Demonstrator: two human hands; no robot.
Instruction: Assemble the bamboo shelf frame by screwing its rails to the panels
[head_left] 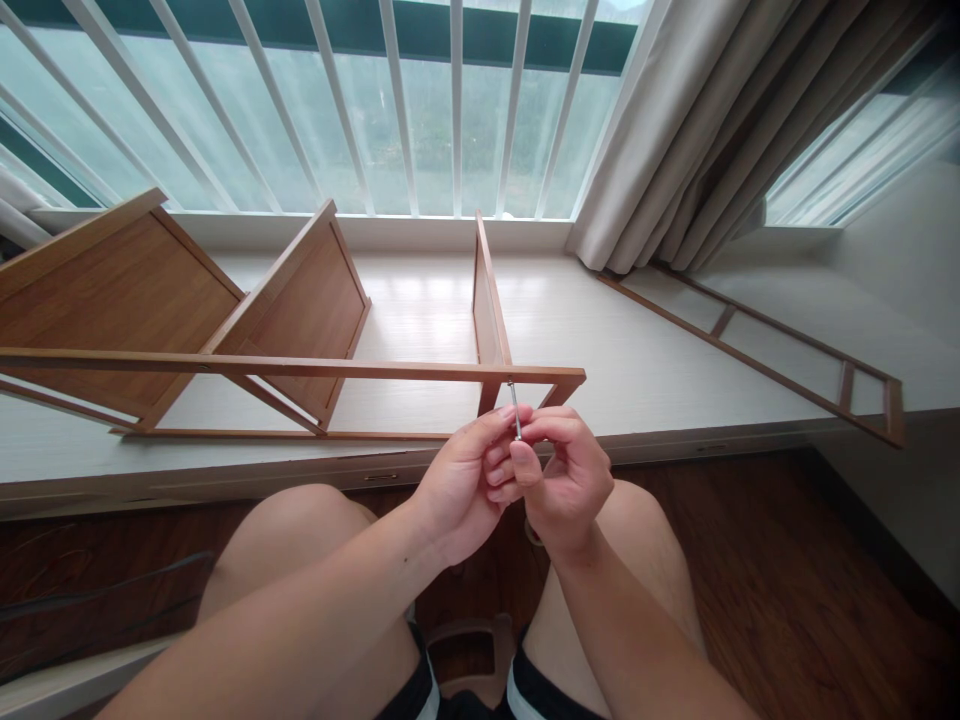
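Both hands meet at the front rail of a brown wooden shelf frame [390,370] lying on its side. A slim metal rod [516,408], perhaps a hex key, points up to a small fixing point in that rail. My right hand [566,475] pinches its near end between thumb and index finger. My left hand [469,480] is closed, its thumb and fingertips around the middle of the rod. Just behind the rail, a wooden shelf panel [491,300] stands upright against the frame. Two wider panels, a middle one [300,300] and a left one [120,300], lean within the frame.
A loose ladder-like wooden side frame [724,322] lies at the right on the white ledge [420,310]. A grey curtain [675,130] hangs beside the barred window [420,110]. My bare knees [300,530] are below the ledge, above a dark wooden floor [780,580].
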